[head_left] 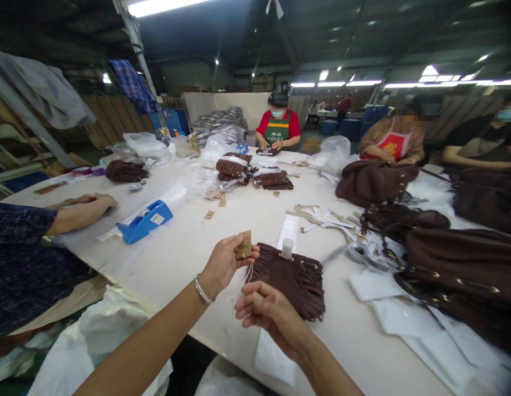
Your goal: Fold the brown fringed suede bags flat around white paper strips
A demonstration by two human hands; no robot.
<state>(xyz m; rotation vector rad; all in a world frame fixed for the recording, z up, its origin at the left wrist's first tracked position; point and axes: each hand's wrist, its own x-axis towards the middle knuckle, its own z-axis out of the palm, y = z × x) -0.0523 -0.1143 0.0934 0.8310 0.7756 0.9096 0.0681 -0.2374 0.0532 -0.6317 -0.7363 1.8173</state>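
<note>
My left hand (224,264), with a silver bangle at the wrist, pinches a brown cardboard hang tag (244,245) between thumb and fingers. A thin white string (248,273) hangs from the tag toward my right hand (272,313). That hand is half curled with its fingers apart, and nothing plainly sits in its grasp. Just beyond both hands, a dark brown fringed bag (294,280) lies flat on the white table (189,242). A whitish wrapped piece (287,248) stands at its top edge, and white paper strips show above and below it.
A blue tape dispenser (146,221) is on the left, near a co-worker's arm (84,212). More brown bags (453,264), straps and white paper sheets (404,316) crowd the right side. Loose tags (209,215) and bagged stacks (232,166) lie farther back, where other people work.
</note>
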